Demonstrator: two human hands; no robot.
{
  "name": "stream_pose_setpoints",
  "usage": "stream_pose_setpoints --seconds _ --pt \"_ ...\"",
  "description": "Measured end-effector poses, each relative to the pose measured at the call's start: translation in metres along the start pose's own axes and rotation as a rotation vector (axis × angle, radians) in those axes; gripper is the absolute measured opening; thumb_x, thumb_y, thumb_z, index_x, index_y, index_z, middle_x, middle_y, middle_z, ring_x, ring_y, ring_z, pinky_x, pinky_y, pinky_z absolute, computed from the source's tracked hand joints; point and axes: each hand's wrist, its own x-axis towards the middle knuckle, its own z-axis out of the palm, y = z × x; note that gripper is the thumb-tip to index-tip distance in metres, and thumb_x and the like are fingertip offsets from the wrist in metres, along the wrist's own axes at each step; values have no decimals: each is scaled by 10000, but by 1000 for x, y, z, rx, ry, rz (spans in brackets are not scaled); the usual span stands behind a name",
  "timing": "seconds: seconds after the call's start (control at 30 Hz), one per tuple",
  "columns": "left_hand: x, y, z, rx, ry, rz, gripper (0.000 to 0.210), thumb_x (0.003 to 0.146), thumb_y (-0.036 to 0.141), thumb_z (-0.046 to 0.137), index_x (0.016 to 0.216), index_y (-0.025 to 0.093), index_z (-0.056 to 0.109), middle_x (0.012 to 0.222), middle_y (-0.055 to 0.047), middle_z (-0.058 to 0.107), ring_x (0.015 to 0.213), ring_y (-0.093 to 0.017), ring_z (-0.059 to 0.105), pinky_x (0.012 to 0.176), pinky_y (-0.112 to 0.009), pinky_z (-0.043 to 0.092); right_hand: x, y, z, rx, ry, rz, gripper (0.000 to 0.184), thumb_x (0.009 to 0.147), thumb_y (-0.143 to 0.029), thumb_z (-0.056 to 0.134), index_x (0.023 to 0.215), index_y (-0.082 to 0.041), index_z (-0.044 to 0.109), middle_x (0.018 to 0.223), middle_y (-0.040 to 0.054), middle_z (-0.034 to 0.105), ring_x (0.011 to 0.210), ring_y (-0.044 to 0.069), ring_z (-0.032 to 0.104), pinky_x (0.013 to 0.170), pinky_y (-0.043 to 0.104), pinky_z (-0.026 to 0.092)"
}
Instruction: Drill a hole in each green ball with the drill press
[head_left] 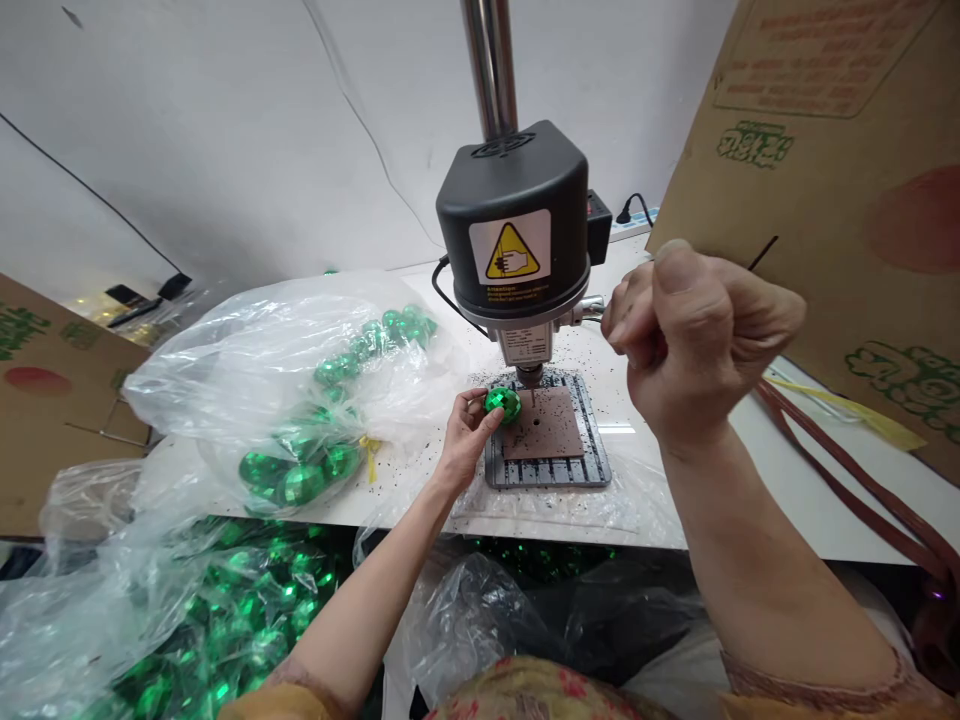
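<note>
My left hand (pixel 466 432) pinches a shiny green faceted bauble (pixel 502 404) between thumb and fingers. It holds the bauble beside the thin drill bit (pixel 533 398), above a brown board (pixel 551 440) with a small dark hole. That board lies on the slotted metal base (pixel 596 465) of a black drill press (pixel 514 210). On the right, my right hand (pixel 694 340) is closed in a fist at the press's feed handle (pixel 591 310); the fingers cover most of the handle.
Clear plastic bags (pixel 217 340) of green baubles (pixel 304 482) lie left on the white table (pixel 810 500). More bagged baubles (pixel 247 610) are below the edge. Cardboard boxes (pixel 832 200) flank both sides. Dark shavings litter the base; a brown strap (pixel 847 490) lies right.
</note>
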Motion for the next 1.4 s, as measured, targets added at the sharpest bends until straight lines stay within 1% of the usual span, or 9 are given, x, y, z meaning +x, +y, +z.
stream_pose_setpoints --seconds 0.2,0.37,0.57,0.73,0.87,1.0,1.17,1.3,1.4 --pt "5 -13 8 67 -46 25 572 776 499 817 1191 208 553 1192 -85 691 1120 -212 656 981 -328 499 0 0 1 16 -3 8 408 870 -359 676 494 -223 595 401 -52 430 342 66 334 407 302 238" --pt "10 -19 9 156 -85 60 556 776 442 830 1213 203 584 1234 -101 667 1186 -242 624 1033 -362 489 -1 -1 1 -1 -13 34 410 868 -387 673 495 -239 591 398 -49 396 350 74 318 406 313 242" --pt "10 -18 13 320 -141 138 510 771 414 829 1201 228 630 1220 -85 668 1165 -265 620 1067 -422 462 -1 0 0 9 -25 18 396 870 -361 672 499 -243 600 407 -43 398 363 80 340 403 318 251" --pt "8 -15 18 423 -123 197 503 736 397 855 1165 234 647 1262 -99 653 1226 -309 588 1092 -481 431 0 1 2 10 -27 -2 408 872 -354 672 493 -238 577 407 -49 388 359 77 342 402 310 252" --pt "6 -17 24 379 -166 183 501 741 382 852 1154 228 614 1183 -81 675 1110 -269 640 1013 -434 492 8 1 6 52 -22 -8 420 890 -270 640 485 -208 550 410 -57 407 358 57 342 391 282 240" --pt "4 -21 27 333 -175 188 493 752 352 847 1153 227 589 1149 -71 679 1119 -259 639 1009 -409 499 18 0 9 59 -43 7 430 901 -229 612 482 -176 532 412 -71 392 357 23 341 390 236 244" --pt "2 -26 21 301 -242 189 534 782 347 826 1231 235 558 1242 -87 653 1178 -262 623 1053 -430 488 19 -2 11 19 -23 29 428 907 -214 591 487 -181 519 416 -73 373 365 22 335 403 232 235" --pt "3 -27 19 306 -252 182 554 780 356 831 1245 237 554 1285 -92 636 1200 -265 614 1073 -427 477 11 -4 10 -6 5 4 440 880 -236 628 458 -201 509 384 -69 352 343 50 318 393 279 221" --pt "3 -28 19 305 -264 189 554 797 356 820 1261 239 543 1315 -100 621 1214 -263 606 1089 -431 464 3 -5 6 -86 9 26 425 863 -271 660 458 -218 543 381 -59 387 343 72 350 406 308 251"
